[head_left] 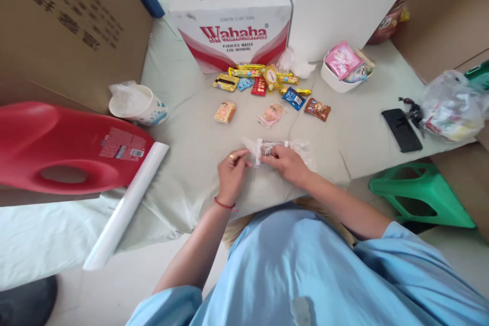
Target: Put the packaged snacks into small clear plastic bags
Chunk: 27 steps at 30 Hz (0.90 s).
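My left hand (232,169) and my right hand (286,162) meet over a clear plastic bag (267,148) lying on the pale cloth-covered surface (183,127). Both hands have fingers pinched on the bag's edge. Something small and dark shows inside the bag; I cannot make out what it is. A red band sits on my left wrist and a ring on a left finger. Beyond the hands lie several wrapped snacks (263,84), the nearest a pink packet (272,113) and an orange one (225,111).
A roll of clear bags (126,206) lies at the left beside a red plastic stool (64,145). A white cup (139,105), a Wahaha box (233,30), a white bowl of packets (344,69), a black phone (402,130), a filled plastic bag (453,107) and a green stool (424,196) surround.
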Tool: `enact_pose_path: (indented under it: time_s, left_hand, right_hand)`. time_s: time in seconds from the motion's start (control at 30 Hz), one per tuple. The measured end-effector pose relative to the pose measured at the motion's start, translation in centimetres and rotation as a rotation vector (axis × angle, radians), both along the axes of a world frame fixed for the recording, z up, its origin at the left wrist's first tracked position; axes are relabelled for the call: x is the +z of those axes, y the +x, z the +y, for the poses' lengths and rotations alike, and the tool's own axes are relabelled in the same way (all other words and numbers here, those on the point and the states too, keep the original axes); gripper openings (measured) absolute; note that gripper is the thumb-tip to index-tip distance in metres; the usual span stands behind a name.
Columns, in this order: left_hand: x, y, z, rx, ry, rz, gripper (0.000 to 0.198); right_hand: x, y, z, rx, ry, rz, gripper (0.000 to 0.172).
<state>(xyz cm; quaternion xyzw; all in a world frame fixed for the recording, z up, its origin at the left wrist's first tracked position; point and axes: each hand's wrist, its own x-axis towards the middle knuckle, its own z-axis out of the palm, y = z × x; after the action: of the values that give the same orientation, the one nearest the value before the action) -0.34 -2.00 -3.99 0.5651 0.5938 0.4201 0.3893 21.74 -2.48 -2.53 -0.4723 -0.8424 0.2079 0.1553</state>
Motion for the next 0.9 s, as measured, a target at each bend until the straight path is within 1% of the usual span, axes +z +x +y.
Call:
enact_pose_path:
  time_s: [0.03, 0.1, 0.13, 0.17, 0.2, 0.23, 0.3, 0.37, 0.4, 0.43, 0.47, 0.53, 0.6, 0.63, 0.7, 0.77, 0.83, 0.87, 0.9]
  left_hand:
    - [0.2, -0.6, 0.7, 0.121, -0.006, -0.025, 0.027]
    - [0.9, -1.4, 2.8, 0.323, 0.062, -0.005, 0.028]
    - [1.4, -1.5, 4.0, 0.381, 0.106, 0.026, 0.030]
    - [1.8, -1.4, 5.2, 0.397, 0.127, 0.068, 0.033]
    - [2.3, -1.2, 6.2, 0.366, 0.118, 0.128, 0.035]
    - [2.7, -0.9, 7.0, 0.303, 0.084, 0.207, 0.035]
    - [3.2, -0.2, 7.6, 0.118, -0.009, 0.390, 0.031]
    - [3.3, 0.2, 7.0, -0.072, -0.072, 0.539, 0.032]
    - [3.2, 0.1, 6.3, -0.136, -0.086, 0.587, 0.033]
    - [3.2, -0.3, 5.5, -0.174, -0.091, 0.616, 0.030]
    - [3.3, -0.7, 4.7, -0.187, -0.091, 0.634, 0.025]
    - [3.7, -1.5, 3.2, -0.168, -0.106, 0.609, 0.014]
    - [4.5, -1.4, 2.2, -0.128, -0.124, 0.493, 0.014]
    - [4.9, -0.9, 1.8, -0.113, -0.124, 0.419, 0.015]
    - [5.5, 1.3, 1.1, -0.114, -0.085, 0.298, 0.013]
    - [5.7, 4.1, 0.6, -0.192, -0.026, 0.288, 0.010]
    - [5.4, 6.6, 0.0, -0.240, 0.069, 0.355, 0.022]
    - [5.0, 7.5, -0.3, -0.286, 0.120, 0.402, 0.028]
    - [4.6, 8.1, -0.7, -0.326, 0.172, 0.460, 0.032]
  right_hand:
    - [0.2, -0.1, 0.0, 0.013, -0.001, -0.049, 0.041]
    - [0.8, -0.4, 0.0, 0.041, 0.004, -0.142, 0.039]
    - [1.2, -0.5, 0.0, 0.058, 0.009, -0.183, 0.037]
    - [1.5, -0.7, 0.0, 0.075, 0.016, -0.218, 0.036]
    - [1.8, -0.8, 0.1, 0.092, 0.023, -0.245, 0.035]
    - [2.0, -0.9, 0.2, 0.106, 0.029, -0.262, 0.034]
    - [2.1, -0.9, 0.3, 0.122, 0.027, -0.261, 0.034]
    - [2.0, -0.3, 0.5, 0.118, 0.003, -0.193, 0.037]
    - [1.8, 0.1, 0.6, 0.118, -0.010, -0.128, 0.038]
    - [1.7, 0.6, 0.7, 0.122, -0.019, -0.047, 0.040]
    - [1.7, 1.1, 0.7, 0.132, -0.022, 0.040, 0.042]
    - [1.6, 2.0, 0.6, 0.169, -0.016, 0.189, 0.042]
    - [1.7, 2.3, 0.5, 0.195, -0.007, 0.250, 0.036]
    - [1.7, 2.2, 0.5, 0.199, -0.007, 0.251, 0.034]
    - [1.9, 1.9, 0.4, 0.187, -0.013, 0.240, 0.034]
    - [2.0, 1.9, 0.4, 0.171, -0.038, 0.259, 0.033]
    - [2.1, 2.6, 0.4, 0.175, -0.111, 0.337, 0.027]
    - [2.1, 3.3, 0.3, 0.159, -0.167, 0.402, 0.023]
    - [2.0, 4.1, 0.2, 0.103, -0.221, 0.477, 0.021]
